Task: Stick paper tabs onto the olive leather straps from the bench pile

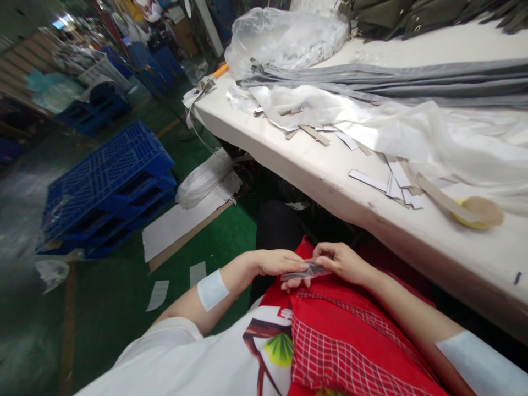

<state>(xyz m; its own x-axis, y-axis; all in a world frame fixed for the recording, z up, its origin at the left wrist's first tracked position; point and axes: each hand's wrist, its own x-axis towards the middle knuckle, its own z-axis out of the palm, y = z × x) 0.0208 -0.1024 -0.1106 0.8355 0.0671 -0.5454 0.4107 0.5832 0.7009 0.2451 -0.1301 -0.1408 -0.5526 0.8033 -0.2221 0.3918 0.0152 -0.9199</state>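
Both my hands meet over my lap, above a red apron (342,335). My left hand (276,263) and my right hand (340,261) pinch the two ends of a small grey strip (307,270) between thumb and fingers. The strip lies nearly level between them. Both hands sit below the front edge of a white worktable (305,159).
On the worktable lie long grey strips (412,82), white paper offcuts (396,181), a clear plastic bag (284,38) and a tan pad (480,212). To the left, stacked blue pallets (107,187) and cardboard sheets (185,220) rest on the green floor.
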